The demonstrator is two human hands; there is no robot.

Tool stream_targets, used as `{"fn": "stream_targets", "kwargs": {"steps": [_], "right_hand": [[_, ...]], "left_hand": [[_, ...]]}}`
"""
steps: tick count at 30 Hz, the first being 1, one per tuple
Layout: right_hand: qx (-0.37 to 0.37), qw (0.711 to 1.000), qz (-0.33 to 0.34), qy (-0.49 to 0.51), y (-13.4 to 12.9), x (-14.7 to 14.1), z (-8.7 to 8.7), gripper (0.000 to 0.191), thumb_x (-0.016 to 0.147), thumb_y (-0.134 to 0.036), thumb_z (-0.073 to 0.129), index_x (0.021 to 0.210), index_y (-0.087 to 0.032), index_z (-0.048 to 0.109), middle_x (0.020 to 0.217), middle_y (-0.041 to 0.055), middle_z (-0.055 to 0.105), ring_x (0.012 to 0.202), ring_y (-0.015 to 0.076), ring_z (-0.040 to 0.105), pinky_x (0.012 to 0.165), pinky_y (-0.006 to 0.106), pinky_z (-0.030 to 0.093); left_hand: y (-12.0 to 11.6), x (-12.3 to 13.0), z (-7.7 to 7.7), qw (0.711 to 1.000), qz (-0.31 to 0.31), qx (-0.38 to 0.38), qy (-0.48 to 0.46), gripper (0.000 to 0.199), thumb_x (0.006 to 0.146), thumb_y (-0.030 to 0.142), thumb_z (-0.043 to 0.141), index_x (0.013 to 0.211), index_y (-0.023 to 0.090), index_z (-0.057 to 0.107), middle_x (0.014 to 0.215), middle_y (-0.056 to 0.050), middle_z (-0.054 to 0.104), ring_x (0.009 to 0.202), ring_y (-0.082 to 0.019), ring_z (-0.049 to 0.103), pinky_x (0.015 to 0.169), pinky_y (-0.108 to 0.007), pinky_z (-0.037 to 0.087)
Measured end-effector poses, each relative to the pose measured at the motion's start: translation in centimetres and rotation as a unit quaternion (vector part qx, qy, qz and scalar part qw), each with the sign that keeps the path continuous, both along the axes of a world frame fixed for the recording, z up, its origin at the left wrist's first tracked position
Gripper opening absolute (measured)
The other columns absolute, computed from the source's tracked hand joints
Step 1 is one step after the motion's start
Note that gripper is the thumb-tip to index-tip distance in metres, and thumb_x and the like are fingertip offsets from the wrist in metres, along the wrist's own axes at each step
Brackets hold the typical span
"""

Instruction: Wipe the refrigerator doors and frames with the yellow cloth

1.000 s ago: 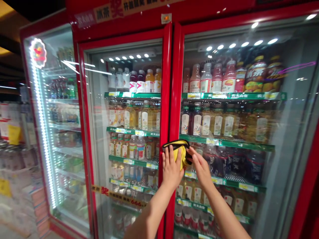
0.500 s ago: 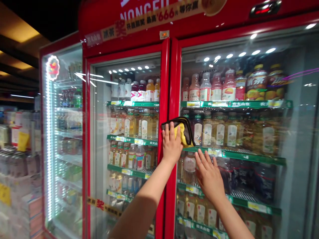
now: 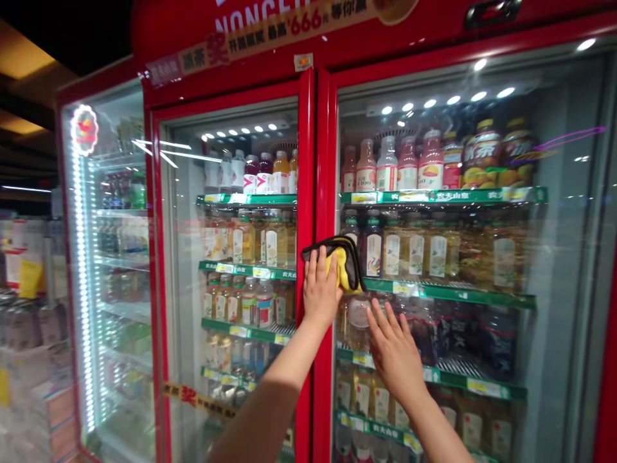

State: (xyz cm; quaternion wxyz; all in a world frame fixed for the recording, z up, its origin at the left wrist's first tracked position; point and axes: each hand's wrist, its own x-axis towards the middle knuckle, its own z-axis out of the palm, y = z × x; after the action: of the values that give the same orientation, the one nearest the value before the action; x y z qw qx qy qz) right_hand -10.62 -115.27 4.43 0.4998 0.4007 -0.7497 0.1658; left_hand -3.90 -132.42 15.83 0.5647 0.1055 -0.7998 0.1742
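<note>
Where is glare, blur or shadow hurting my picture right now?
Head view: a purple streak reflects on the right door's glass; head view: the stacked goods at far left look smeared; head view: the cloth, left hand and right hand read clearly, though the left forearm darkens toward the bottom edge.

And this is a shop, no doubt about it: tall red drinks fridges [image 3: 307, 161] with glass doors [image 3: 559, 218], bottles [image 3: 430, 161] lined up in rows, price tags [image 3: 403, 289] along green shelf strips [image 3: 457, 295], a printed banner [image 3: 270, 38] above, stacked goods [image 3: 22, 325] away to the left!
</note>
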Motion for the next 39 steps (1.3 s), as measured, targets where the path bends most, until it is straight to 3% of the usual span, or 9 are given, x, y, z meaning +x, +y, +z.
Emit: {"fn": "stream_targets", "kwargs": {"steps": [5, 9, 13, 21, 24, 28, 33, 36, 39], "right_hand": [[0.003, 1.000, 0.014, -0.007, 0.5, 0.1, 0.3, 0.091, 0.092, -0.012, 0.049, 0.163, -0.026, -0.006, 0.167, 0.0022, 0.026, 0.154, 0.0282, 0.028, 0.122, 0.051, 0.029], [-0.002, 1.000, 0.022, -0.009, 1.2, 0.0, 0.1, 0.090, 0.091, -0.010, 0.050, 0.164, -0.024, -0.001, 0.168, 0.0042, 0.025, 0.157, 0.0295, 0.019, 0.120, 0.054, 0.032], [-0.017, 0.999, 0.009, -0.027, 2.0, 0.0, -0.1, 0.089, 0.090, -0.009, 0.050, 0.165, -0.023, 0.004, 0.168, 0.0076, 0.024, 0.156, 0.0330, 0.018, 0.119, 0.059, 0.031], [-0.024, 0.999, -0.022, -0.034, 4.9, -1.2, -1.1, 0.086, 0.092, -0.011, 0.050, 0.165, -0.026, 0.006, 0.168, 0.0101, 0.025, 0.156, 0.0336, 0.019, 0.120, 0.063, 0.025], [-0.040, 0.998, -0.035, -0.020, 6.3, -2.7, -0.2, 0.078, 0.096, -0.018, 0.051, 0.164, -0.027, 0.013, 0.167, 0.0095, 0.028, 0.156, 0.0330, 0.019, 0.121, 0.064, 0.023], [-0.064, 0.998, -0.026, 0.013, 7.6, -5.2, 3.5, 0.071, 0.098, -0.030, 0.054, 0.162, -0.025, 0.024, 0.166, 0.0098, 0.032, 0.156, 0.0316, 0.020, 0.123, 0.062, 0.017], [-0.071, 0.995, -0.023, 0.059, 8.2, -7.6, 8.4, 0.062, 0.101, -0.034, 0.048, 0.160, -0.027, 0.030, 0.165, 0.0067, 0.035, 0.156, 0.0278, 0.021, 0.126, 0.059, 0.009], [-0.074, 0.994, -0.025, 0.072, 8.1, -8.3, 9.4, 0.062, 0.102, -0.035, 0.047, 0.161, -0.029, 0.029, 0.165, 0.0055, 0.034, 0.156, 0.0273, 0.023, 0.126, 0.057, 0.007], [-0.084, 0.993, -0.030, 0.075, 7.8, -8.6, 8.9, 0.066, 0.101, -0.034, 0.046, 0.162, -0.030, 0.021, 0.166, 0.0046, 0.031, 0.156, 0.0267, 0.023, 0.126, 0.055, 0.007]], "left_hand": [[0.8, -1.5, 11.2, 0.999, -0.021, 0.008, 0.025, 0.092, 0.080, 0.020, 0.077, 0.159, 0.016, 0.030, 0.171, -0.016, 0.015, 0.158, -0.033, 0.007, 0.129, -0.051, 0.013], [0.7, -2.1, 13.2, 0.998, -0.044, -0.004, 0.035, 0.093, 0.082, 0.015, 0.072, 0.161, 0.018, 0.022, 0.172, -0.014, 0.009, 0.158, -0.032, 0.003, 0.129, -0.052, 0.010], [0.3, -1.6, 8.5, 0.999, -0.044, -0.012, 0.018, 0.094, 0.082, 0.011, 0.068, 0.162, 0.017, 0.019, 0.171, -0.016, 0.008, 0.158, -0.034, 0.004, 0.129, -0.055, 0.013], [-0.6, 1.2, -8.5, 0.998, 0.030, -0.029, -0.043, 0.085, 0.083, 0.018, 0.071, 0.159, 0.020, 0.033, 0.165, -0.017, 0.031, 0.155, -0.035, 0.019, 0.126, -0.055, 0.027], [-0.8, 1.5, -10.5, 0.995, 0.042, -0.033, -0.082, 0.090, 0.078, 0.029, 0.079, 0.157, 0.020, 0.037, 0.163, -0.015, 0.036, 0.155, -0.035, 0.022, 0.126, -0.057, 0.026], [0.1, 0.8, -6.4, 0.995, 0.043, -0.043, -0.074, 0.094, 0.076, 0.028, 0.080, 0.158, 0.020, 0.035, 0.163, -0.014, 0.036, 0.155, -0.035, 0.022, 0.127, -0.057, 0.023], [1.9, -0.8, 4.4, 0.998, 0.033, -0.035, -0.042, 0.106, 0.071, 0.025, 0.085, 0.160, 0.018, 0.027, 0.167, -0.016, 0.025, 0.157, -0.033, 0.012, 0.128, -0.057, 0.014], [2.6, -1.9, 9.9, 0.999, 0.014, -0.038, -0.036, 0.106, 0.074, 0.030, 0.084, 0.160, 0.015, 0.025, 0.169, -0.017, 0.020, 0.158, -0.031, 0.009, 0.129, -0.054, 0.006], [3.0, -2.6, 11.6, 0.999, -0.003, -0.028, -0.018, 0.104, 0.078, 0.033, 0.080, 0.162, 0.016, 0.019, 0.169, -0.017, 0.018, 0.158, -0.030, 0.008, 0.128, -0.056, 0.002]]}}
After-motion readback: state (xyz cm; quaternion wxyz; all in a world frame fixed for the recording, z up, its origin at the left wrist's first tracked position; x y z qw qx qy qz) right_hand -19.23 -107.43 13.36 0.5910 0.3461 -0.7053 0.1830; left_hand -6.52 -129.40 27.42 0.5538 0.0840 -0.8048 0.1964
